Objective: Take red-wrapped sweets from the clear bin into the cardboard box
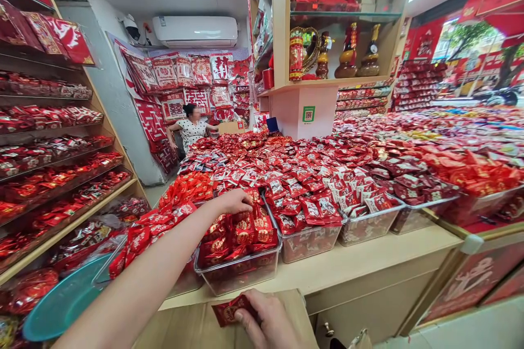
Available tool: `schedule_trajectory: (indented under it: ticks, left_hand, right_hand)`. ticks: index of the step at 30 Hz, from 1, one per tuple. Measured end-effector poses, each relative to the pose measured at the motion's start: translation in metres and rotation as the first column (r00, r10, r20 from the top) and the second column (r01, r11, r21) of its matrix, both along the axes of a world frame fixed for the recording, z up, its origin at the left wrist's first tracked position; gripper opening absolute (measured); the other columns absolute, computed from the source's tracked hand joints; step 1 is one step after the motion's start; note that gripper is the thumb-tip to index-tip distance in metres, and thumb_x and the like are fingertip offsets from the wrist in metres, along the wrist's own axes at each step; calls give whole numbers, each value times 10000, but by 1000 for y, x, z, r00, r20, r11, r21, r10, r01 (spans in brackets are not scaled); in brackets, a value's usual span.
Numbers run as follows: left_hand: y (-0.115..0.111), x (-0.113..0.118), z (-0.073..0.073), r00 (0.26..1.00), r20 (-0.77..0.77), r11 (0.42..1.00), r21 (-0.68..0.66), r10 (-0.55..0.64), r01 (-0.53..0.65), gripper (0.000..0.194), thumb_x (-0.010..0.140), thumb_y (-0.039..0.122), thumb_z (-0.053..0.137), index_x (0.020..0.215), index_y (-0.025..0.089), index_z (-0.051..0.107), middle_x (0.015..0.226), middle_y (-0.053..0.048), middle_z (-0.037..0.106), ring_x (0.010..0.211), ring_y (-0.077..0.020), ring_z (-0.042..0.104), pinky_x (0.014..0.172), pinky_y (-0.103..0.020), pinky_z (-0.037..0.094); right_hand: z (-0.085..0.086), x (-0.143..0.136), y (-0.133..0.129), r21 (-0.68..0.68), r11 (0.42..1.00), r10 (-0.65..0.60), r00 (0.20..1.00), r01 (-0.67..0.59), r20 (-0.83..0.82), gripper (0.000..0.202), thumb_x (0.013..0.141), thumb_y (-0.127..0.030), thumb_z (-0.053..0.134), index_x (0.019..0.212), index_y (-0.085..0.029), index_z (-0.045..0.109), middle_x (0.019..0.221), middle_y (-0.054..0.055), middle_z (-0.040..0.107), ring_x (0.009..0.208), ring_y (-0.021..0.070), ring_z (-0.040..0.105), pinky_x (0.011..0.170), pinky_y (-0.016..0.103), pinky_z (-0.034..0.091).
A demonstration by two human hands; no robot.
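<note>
My right hand [272, 316] pinches a small red packet with gold print [226, 312] between thumb and fingers, low in front of the counter and over a brown cardboard surface [184, 323]. Stretched across the counter, my left hand [236, 202] is at the back of a clear plastic bin [239, 272] of red packets with gold round emblems [244, 233]. Its fingers are curled down and closed at the packets there. Whether a packet is between those fingertips is hidden.
Clear bins [313, 245] of red packets line the pale counter [327, 275]. At lower left are a teal basin [65, 305] and stocked shelves [61, 144]. A display cabinet [347, 80] stands over the counter. A person in a dotted top [192, 132] is at the back.
</note>
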State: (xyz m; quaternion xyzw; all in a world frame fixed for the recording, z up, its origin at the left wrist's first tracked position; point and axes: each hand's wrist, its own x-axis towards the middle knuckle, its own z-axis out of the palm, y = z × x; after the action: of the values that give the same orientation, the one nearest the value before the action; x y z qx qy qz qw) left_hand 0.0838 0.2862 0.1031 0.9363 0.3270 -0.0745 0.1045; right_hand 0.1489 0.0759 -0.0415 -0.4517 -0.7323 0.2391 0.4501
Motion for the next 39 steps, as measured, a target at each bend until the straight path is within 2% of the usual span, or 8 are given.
schedule_trajectory:
  ticks: [5, 11, 19, 23, 26, 31, 35, 39]
  left_hand:
    - [-2, 0, 5, 999, -50, 1000, -11, 2, -2, 229, 794, 344, 512, 799, 133, 602, 794, 4, 629, 726, -164, 590, 682, -345, 471]
    - [-9, 0, 13, 994, -113, 999, 43, 7, -2, 228, 795, 281, 525, 986, 160, 559, 1033, -52, 598, 922, -195, 562, 802, -415, 449]
    - [-19, 12, 17, 946, -288, 986, 118, 146, -116, 181, 792, 284, 535, 890, 142, 590, 909, -36, 635, 796, -167, 601, 712, -374, 493]
    - [-23, 19, 10, 969, -220, 985, 155, 111, -77, 247, 823, 337, 471, 963, 156, 565, 973, -50, 618, 849, -178, 588, 750, -393, 476]
    - [-28, 21, 3, 980, -191, 992, 126, 47, -23, 321, 826, 419, 424, 913, 153, 583, 919, -44, 631, 812, -171, 591, 737, -384, 471]
    - [-35, 16, -6, 991, -133, 995, 99, 8, 6, 407, 747, 502, 491, 951, 161, 581, 994, -69, 597, 828, -190, 576, 741, -392, 455]
    - [-36, 9, -15, 1000, -23, 995, 103, -11, 13, 437, 748, 517, 452, 987, 179, 589, 1020, -87, 565, 915, -219, 553, 817, -372, 420]
    - [-37, 3, -25, 996, 84, 994, 108, -3, -6, 429, 773, 508, 404, 1020, 214, 597, 1083, -99, 530, 1020, -228, 508, 889, -323, 376]
  right_hand:
    - [0, 0, 0, -16, 1000, 0, 1000, 0, 4, 110, 795, -193, 436, 874, -210, 512, 772, 13, 629, 638, 138, 527, 566, 203, 388]
    - [-2, -1, -2, -23, 1000, -13, 1000, 14, 19, 100, 788, -184, 443, 856, -213, 510, 761, 6, 626, 627, 134, 524, 560, 203, 382]
    - [-2, -1, -1, -2, 1000, -11, 999, 11, 32, 102, 798, -203, 440, 872, -215, 509, 780, 9, 629, 642, 137, 536, 570, 205, 388]
    - [-4, -1, -1, -9, 1000, -14, 999, 15, 31, 107, 797, -198, 438, 870, -212, 516, 785, 12, 633, 652, 139, 541, 578, 206, 393]
    - [-3, -1, -2, -2, 1000, -8, 1000, 8, 25, 123, 795, -192, 438, 889, -210, 515, 786, 14, 636, 652, 140, 543, 576, 207, 397]
    - [1, 1, 0, 29, 1000, -12, 1000, 12, 0, 155, 790, -182, 446, 911, -199, 542, 778, 18, 647, 647, 141, 560, 575, 205, 414]
    - [6, 0, 1, 77, 995, 61, 997, -57, -47, 189, 840, -221, 424, 891, -195, 604, 759, 16, 656, 673, 127, 581, 614, 191, 437]
    - [20, 10, -1, 154, 987, 59, 990, -39, -130, 203, 838, -258, 457, 882, -190, 644, 748, 29, 628, 683, 116, 572, 626, 192, 451]
